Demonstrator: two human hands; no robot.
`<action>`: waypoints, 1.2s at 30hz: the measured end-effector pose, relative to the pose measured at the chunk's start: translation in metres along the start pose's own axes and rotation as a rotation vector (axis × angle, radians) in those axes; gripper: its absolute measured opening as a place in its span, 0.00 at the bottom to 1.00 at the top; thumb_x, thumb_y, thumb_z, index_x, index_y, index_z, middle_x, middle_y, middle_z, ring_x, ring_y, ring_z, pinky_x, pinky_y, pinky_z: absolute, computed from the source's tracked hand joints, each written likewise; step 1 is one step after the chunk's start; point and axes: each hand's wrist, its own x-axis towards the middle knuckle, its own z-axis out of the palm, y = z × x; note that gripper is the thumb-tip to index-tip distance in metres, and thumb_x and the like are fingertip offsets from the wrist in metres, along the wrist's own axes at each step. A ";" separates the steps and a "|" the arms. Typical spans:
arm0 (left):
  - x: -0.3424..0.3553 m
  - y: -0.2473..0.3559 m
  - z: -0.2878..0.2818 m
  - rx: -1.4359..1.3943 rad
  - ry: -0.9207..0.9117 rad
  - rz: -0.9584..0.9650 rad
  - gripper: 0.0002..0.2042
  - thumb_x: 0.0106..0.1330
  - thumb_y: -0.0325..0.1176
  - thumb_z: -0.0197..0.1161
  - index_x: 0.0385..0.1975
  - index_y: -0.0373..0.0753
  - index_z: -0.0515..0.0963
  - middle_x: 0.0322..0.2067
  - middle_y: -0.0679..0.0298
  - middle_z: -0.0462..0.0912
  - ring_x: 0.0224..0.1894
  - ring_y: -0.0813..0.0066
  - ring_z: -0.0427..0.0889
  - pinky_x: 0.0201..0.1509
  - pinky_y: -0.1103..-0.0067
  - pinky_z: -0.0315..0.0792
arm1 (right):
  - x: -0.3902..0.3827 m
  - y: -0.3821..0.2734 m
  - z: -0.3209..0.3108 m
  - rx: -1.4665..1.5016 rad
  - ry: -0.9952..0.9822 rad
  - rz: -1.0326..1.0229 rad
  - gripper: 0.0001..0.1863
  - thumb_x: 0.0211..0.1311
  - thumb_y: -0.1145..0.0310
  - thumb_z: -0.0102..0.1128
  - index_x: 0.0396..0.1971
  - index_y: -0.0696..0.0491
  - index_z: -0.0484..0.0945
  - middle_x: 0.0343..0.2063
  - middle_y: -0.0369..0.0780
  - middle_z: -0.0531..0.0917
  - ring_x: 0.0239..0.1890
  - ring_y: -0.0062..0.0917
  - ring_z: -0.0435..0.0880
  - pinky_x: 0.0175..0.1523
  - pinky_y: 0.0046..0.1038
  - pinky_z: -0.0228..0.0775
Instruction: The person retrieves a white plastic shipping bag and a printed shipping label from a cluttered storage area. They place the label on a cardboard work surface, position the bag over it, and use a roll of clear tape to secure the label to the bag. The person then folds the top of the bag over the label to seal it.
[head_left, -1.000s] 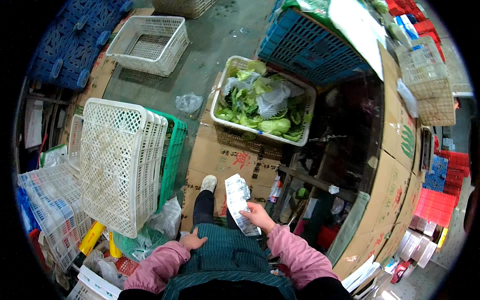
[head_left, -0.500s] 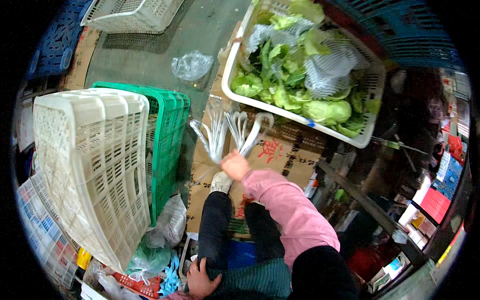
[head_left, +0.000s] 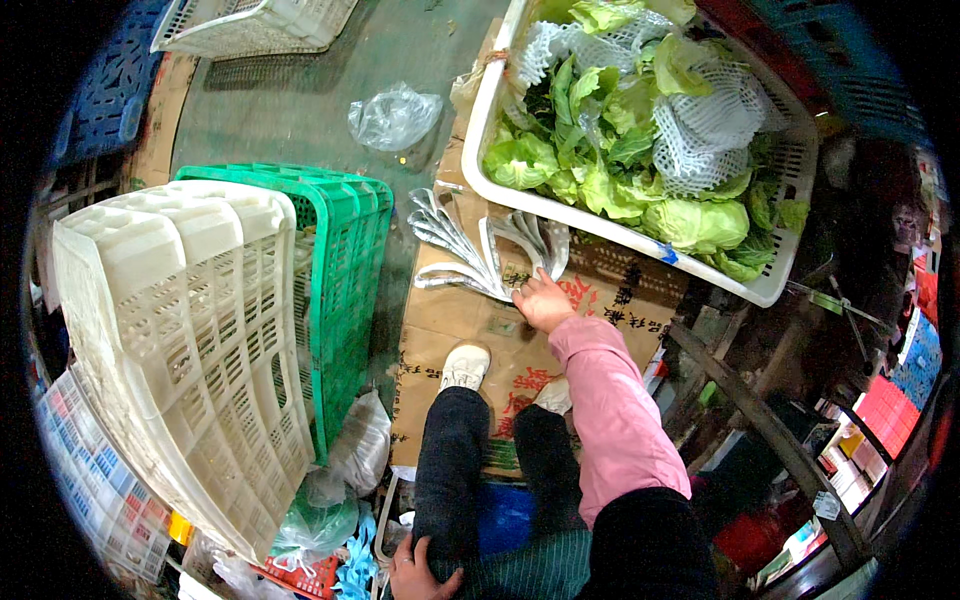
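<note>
Strips [head_left: 489,250] fanned over cardboard [head_left: 445,325] near left edge; my right hand [head_left: 545,303] pinches gathered ends, best held firmly; left hand [head_left: 420,573] spread on leg [head_left: 452,460].

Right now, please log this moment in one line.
right hand: holding pale strips | left hand: on leg | ahead: white crate, greens inside

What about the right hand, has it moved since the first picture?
Yes, the right hand has moved forward over the cardboard, much closer to the white vegetable crate.
</note>
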 end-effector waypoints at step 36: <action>-0.212 0.308 -0.189 -0.685 -0.597 0.837 0.10 0.65 0.29 0.57 0.42 0.31 0.77 0.35 0.64 0.82 0.33 0.80 0.80 0.38 0.80 0.75 | -0.462 -0.305 -0.478 1.089 1.161 0.669 0.18 0.60 0.64 0.57 0.47 0.59 0.73 0.41 0.46 0.77 0.43 0.32 0.77 0.50 0.30 0.68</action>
